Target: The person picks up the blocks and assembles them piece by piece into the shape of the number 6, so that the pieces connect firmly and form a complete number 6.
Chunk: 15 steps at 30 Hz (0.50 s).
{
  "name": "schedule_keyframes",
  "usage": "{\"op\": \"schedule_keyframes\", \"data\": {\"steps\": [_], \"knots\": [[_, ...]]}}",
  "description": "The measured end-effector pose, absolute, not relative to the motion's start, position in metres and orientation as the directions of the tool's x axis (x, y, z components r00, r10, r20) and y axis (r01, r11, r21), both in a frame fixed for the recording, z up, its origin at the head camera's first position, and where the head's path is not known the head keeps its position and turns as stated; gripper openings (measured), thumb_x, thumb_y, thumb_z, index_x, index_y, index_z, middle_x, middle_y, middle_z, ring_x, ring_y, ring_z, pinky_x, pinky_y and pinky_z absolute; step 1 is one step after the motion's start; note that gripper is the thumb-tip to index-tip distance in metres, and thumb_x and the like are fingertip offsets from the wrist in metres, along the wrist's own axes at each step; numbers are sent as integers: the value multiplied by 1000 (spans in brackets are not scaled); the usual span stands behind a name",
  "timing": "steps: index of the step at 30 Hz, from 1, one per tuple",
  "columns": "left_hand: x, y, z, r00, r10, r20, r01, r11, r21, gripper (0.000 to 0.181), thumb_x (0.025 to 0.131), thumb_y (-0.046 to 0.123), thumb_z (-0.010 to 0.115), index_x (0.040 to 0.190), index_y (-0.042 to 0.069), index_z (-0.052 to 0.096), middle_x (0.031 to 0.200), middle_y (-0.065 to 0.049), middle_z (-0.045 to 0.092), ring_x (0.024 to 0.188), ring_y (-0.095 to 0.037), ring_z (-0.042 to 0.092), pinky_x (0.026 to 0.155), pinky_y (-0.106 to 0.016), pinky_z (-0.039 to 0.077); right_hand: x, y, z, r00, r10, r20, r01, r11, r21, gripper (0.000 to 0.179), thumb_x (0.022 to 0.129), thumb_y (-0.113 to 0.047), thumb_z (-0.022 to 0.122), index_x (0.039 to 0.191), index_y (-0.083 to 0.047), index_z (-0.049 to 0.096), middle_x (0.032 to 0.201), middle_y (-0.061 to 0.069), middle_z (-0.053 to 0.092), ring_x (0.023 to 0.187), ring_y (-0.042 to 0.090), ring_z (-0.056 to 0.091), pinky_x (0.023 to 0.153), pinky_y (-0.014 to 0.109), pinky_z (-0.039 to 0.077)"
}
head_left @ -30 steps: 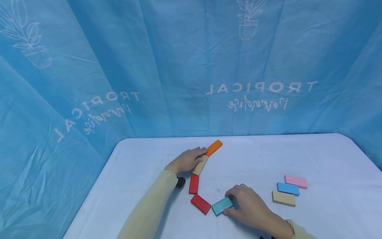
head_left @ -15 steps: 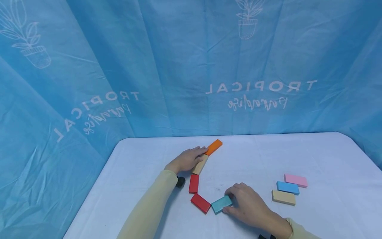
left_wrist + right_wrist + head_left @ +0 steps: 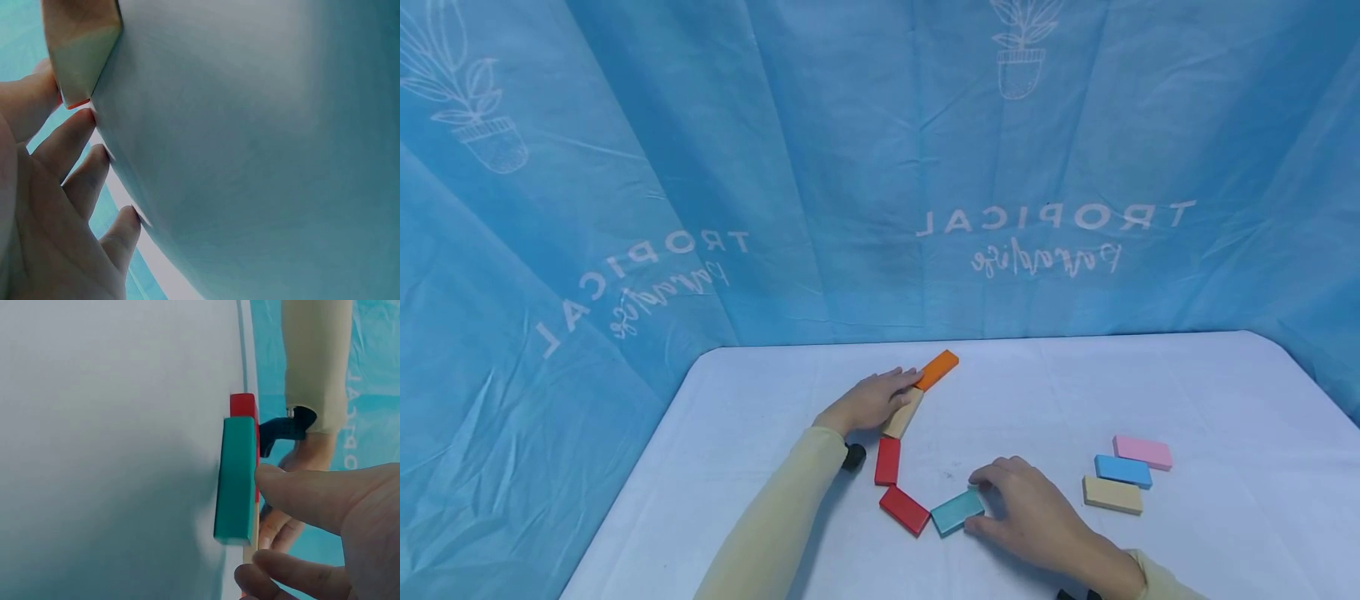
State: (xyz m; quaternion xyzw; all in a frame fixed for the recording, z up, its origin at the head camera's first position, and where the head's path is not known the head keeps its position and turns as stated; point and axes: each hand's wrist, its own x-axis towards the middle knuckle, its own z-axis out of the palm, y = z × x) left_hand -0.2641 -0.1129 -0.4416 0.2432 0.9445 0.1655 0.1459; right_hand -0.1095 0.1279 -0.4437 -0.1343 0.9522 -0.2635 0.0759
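In the head view, several flat blocks lie in a curved line: an orange block (image 3: 937, 370), a tan block (image 3: 904, 414), two red blocks (image 3: 887, 462) and a teal block (image 3: 957, 512). My left hand (image 3: 868, 403) rests at the joint of orange and tan, fingers spread; the left wrist view has its fingertips down on the table beside the tan block (image 3: 84, 47). Around the teal block's right end is my right hand (image 3: 1026, 512), thumb and fingers parted. The right wrist view shows the thumb beside the teal block (image 3: 236, 478), fingers past its end.
To the right lie three more blocks close together: pink (image 3: 1142, 452), blue (image 3: 1123, 472) and tan (image 3: 1112, 496). They rest on the white tabletop (image 3: 1022, 408). A blue printed curtain (image 3: 865, 167) hangs behind and at the sides.
My right hand has loosened from the teal block and shifted slightly to the right, its fingers now apart from the block's end. The left hand and the line of blocks stay put.
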Motion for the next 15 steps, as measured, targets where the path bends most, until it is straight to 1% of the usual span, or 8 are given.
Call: {"op": "schedule_keyframes", "data": {"steps": [4, 10, 15], "knots": [[-264, -113, -442, -839, 510, -191, 414, 825, 384, 53, 107, 32, 49, 158, 24, 36, 161, -2, 37, 150, -23, 29, 123, -47, 21, -107, 135, -441, -967, -252, -48, -188, 826, -532, 47, 74, -38, 90, 114, -20, 73, 95, -15, 62, 94, 5, 55, 87, 35, 55], [-264, -113, -440, -836, 518, -180, 421, 817, 393, 53, 107, 30, 49, 158, 23, 37, 160, -3, 38, 150, -25, 29, 122, -48, 21, -105, 151, -435, -978, -210, -19, -166, 821, -546, 46, 73, -34, 90, 114, -22, 73, 99, -14, 63, 94, 6, 56, 81, 32, 55], [-264, -113, -441, -836, 521, -175, 424, 814, 398, 52, 107, 30, 49, 157, 22, 38, 160, -3, 38, 149, -25, 30, 122, -48, 22, -102, 170, -434, -975, -215, 52, -209, 818, -535, 45, 75, -33, 89, 115, -20, 72, 102, -13, 64, 94, 8, 57, 78, 31, 55]]}}
